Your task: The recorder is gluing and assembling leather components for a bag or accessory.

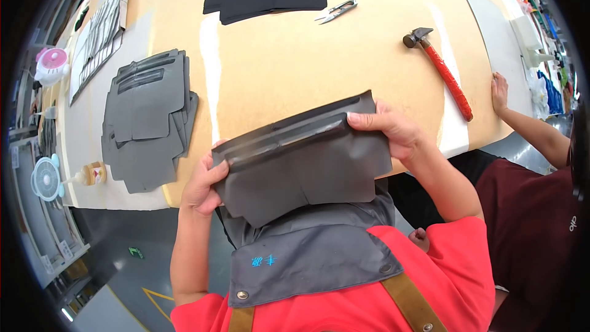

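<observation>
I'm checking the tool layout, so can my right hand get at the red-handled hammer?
Probably yes: nothing visible lies between your right hand and the hammer, though that hand grips the dark panel and would need to let go.

Two bright blue characters [270,260] stand out clearly on the dark grey apron bib [319,264] at the worktop's [276,55] near edge. A small white mark [573,224] shows on the co-worker's maroon top [522,203]. Near the worktop's near left corner, a bottle [93,173] bears a label too small to read. Beyond that edge, a green sign [136,252] on the floor [117,227] is likewise illegible.
</observation>
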`<state>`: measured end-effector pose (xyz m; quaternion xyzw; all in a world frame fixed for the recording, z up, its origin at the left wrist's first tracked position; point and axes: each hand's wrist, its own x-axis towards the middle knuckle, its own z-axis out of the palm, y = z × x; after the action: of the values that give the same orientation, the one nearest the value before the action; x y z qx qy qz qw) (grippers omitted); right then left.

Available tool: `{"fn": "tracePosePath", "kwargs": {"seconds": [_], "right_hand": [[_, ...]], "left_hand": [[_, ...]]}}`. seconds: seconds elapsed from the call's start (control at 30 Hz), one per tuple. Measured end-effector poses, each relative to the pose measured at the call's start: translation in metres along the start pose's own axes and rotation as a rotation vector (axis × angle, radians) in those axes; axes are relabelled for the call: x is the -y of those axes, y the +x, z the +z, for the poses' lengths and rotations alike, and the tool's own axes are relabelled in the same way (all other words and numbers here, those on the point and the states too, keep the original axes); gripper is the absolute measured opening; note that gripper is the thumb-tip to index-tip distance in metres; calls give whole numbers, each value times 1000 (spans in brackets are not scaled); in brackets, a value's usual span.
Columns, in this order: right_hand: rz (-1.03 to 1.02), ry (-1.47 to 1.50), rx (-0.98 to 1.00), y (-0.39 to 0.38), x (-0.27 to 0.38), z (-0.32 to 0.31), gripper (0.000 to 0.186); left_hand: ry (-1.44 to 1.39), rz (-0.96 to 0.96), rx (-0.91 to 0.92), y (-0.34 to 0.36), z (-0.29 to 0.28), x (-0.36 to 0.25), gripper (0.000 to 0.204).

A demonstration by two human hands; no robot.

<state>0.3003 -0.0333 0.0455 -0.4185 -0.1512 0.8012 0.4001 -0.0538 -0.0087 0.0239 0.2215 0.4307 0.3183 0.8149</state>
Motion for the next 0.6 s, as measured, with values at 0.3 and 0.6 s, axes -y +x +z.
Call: {"fn": "tracePosePath", "kwargs": {"seconds": [0.3, 0.6], "right_hand": [[-30, 291, 190, -18, -31, 8, 52], [-17, 211, 42, -2, -23, -7, 46]], "left_hand": [[-348, -12, 352, -14, -1, 15, 90], [-158, -144, 228, 14, 2, -4, 51]]}}
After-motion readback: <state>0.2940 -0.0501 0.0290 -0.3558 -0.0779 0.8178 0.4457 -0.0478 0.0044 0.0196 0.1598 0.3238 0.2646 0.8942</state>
